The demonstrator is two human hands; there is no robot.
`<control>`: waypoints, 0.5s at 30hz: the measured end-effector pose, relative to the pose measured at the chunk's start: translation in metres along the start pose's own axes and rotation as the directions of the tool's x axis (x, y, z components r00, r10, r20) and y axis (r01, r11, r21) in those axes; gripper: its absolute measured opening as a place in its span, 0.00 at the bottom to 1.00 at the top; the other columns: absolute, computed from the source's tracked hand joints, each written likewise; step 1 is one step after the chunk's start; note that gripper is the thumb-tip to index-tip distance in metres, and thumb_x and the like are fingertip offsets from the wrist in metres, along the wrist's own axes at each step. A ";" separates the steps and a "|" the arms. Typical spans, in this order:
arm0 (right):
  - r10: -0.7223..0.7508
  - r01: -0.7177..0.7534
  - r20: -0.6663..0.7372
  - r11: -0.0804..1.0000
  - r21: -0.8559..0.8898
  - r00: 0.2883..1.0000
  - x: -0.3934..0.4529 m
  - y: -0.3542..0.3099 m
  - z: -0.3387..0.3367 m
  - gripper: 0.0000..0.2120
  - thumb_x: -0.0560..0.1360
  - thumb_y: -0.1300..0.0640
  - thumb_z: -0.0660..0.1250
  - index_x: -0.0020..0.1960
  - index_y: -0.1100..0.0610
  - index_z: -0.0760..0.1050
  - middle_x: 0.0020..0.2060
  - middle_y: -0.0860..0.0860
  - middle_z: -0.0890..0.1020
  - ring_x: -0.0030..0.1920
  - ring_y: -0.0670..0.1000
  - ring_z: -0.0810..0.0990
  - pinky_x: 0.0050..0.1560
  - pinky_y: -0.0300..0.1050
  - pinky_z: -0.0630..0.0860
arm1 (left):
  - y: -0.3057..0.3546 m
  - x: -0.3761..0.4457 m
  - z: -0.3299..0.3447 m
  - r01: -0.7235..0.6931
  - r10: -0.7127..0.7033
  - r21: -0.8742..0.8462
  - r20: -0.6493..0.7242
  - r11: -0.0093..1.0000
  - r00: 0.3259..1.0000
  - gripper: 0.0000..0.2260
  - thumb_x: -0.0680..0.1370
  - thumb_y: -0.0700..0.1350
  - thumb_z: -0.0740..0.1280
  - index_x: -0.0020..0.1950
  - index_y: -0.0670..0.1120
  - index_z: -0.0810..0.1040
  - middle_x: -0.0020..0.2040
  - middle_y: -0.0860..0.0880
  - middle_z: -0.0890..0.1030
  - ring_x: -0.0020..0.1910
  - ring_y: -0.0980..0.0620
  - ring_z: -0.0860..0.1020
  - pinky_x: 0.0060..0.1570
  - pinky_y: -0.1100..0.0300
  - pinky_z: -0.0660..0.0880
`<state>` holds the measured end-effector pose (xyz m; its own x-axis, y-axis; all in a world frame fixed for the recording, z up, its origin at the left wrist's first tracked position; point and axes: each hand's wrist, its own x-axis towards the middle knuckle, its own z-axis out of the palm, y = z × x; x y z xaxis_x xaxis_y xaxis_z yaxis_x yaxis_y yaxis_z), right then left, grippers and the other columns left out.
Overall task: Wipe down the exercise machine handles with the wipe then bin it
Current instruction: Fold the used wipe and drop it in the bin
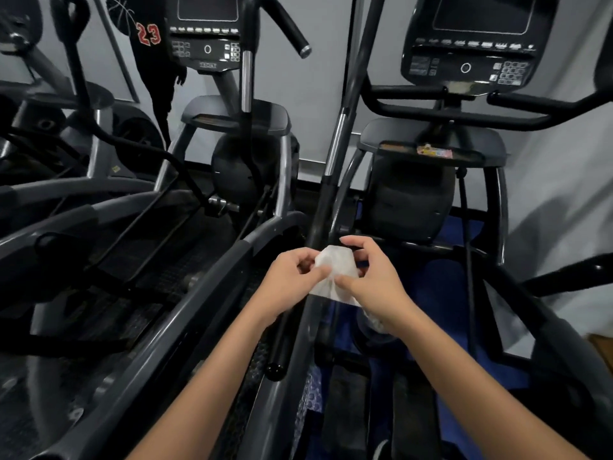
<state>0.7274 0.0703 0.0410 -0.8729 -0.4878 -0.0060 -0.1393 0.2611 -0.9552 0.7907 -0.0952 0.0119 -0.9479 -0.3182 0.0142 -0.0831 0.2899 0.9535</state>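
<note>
Grey wall (318, 104) behind two machines; left hand (288, 280) and right hand (371, 277) both pinch the wipe (336, 270)

You are standing in a gym, among cardio machines set side by side against a pale grey wall (318, 94). Two elliptical trainers face you, each with a dark console (471, 44) bearing a screen and keypad; the second console (205, 34) stands to the left. Long black handle bars (335, 144) rise beside them, and textured foot pedals (159, 260) lie below. A black jersey (146, 31) numbered 23 hangs on the wall.
</note>
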 end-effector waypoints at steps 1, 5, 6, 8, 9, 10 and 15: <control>0.015 -0.014 -0.022 1.000 0.015 1.000 0.004 0.002 -0.009 0.28 0.71 0.67 0.73 0.65 0.45 0.73 0.51 0.48 0.79 0.45 0.46 0.80 0.42 0.38 0.80 | 0.002 0.008 0.006 -0.001 0.001 0.004 -0.004 1.000 1.000 0.02 0.79 0.47 0.73 0.50 0.52 0.85 0.41 0.47 0.82 0.40 0.56 0.76 0.46 0.56 0.75; 0.077 -0.070 -0.075 0.993 0.091 0.994 0.021 0.013 -0.046 0.30 0.70 0.70 0.72 0.65 0.45 0.74 0.51 0.50 0.80 0.43 0.47 0.79 0.37 0.33 0.77 | 0.012 0.042 0.032 0.002 -0.003 0.024 0.029 1.000 1.000 0.03 0.78 0.48 0.73 0.49 0.51 0.83 0.47 0.41 0.85 0.43 0.50 0.79 0.53 0.43 0.80; 0.088 -0.078 -0.086 0.990 0.117 0.992 0.027 0.017 -0.055 0.30 0.69 0.71 0.72 0.64 0.46 0.75 0.52 0.51 0.80 0.44 0.47 0.79 0.37 0.33 0.77 | 0.014 0.051 0.039 -0.002 0.001 0.033 0.026 0.999 1.000 0.02 0.78 0.48 0.73 0.50 0.51 0.83 0.49 0.41 0.85 0.43 0.50 0.79 0.54 0.41 0.80; 0.108 -0.088 -0.110 0.981 0.173 0.988 0.041 0.025 -0.074 0.28 0.69 0.73 0.71 0.63 0.48 0.77 0.52 0.52 0.80 0.46 0.49 0.81 0.38 0.35 0.79 | 0.020 0.071 0.055 -0.006 0.006 0.047 0.010 0.999 1.000 0.02 0.79 0.47 0.73 0.51 0.52 0.83 0.49 0.42 0.85 0.43 0.50 0.80 0.55 0.41 0.79; 0.114 -0.089 -0.122 0.976 0.198 0.986 0.049 0.029 -0.083 0.28 0.69 0.74 0.71 0.62 0.49 0.78 0.53 0.52 0.80 0.47 0.51 0.83 0.39 0.37 0.80 | 0.023 0.082 0.063 -0.004 0.003 0.048 0.005 0.999 1.000 0.03 0.79 0.47 0.73 0.52 0.52 0.83 0.49 0.44 0.85 0.45 0.47 0.82 0.56 0.42 0.79; 0.119 -0.088 -0.134 0.972 0.217 0.984 0.058 0.034 -0.092 0.27 0.69 0.74 0.72 0.62 0.50 0.78 0.53 0.52 0.80 0.48 0.51 0.83 0.40 0.38 0.81 | 0.026 0.093 0.071 -0.002 0.001 0.048 0.007 0.999 1.000 0.03 0.79 0.46 0.73 0.52 0.52 0.83 0.49 0.44 0.86 0.48 0.44 0.84 0.57 0.41 0.80; 0.133 -0.096 -0.206 0.979 0.179 0.969 0.111 0.056 -0.141 0.24 0.70 0.70 0.74 0.60 0.49 0.79 0.52 0.48 0.79 0.41 0.46 0.78 0.39 0.34 0.76 | 0.038 0.157 0.113 -0.010 0.009 0.065 0.009 0.998 1.000 0.04 0.78 0.46 0.73 0.52 0.53 0.83 0.48 0.47 0.86 0.51 0.43 0.85 0.56 0.41 0.81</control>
<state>0.5567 0.1488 0.0284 -0.9612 -0.2665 -0.0717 0.0311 0.1537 -0.9876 0.6037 -0.0318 0.0159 -0.9514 -0.3072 0.0200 -0.0938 0.3511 0.9316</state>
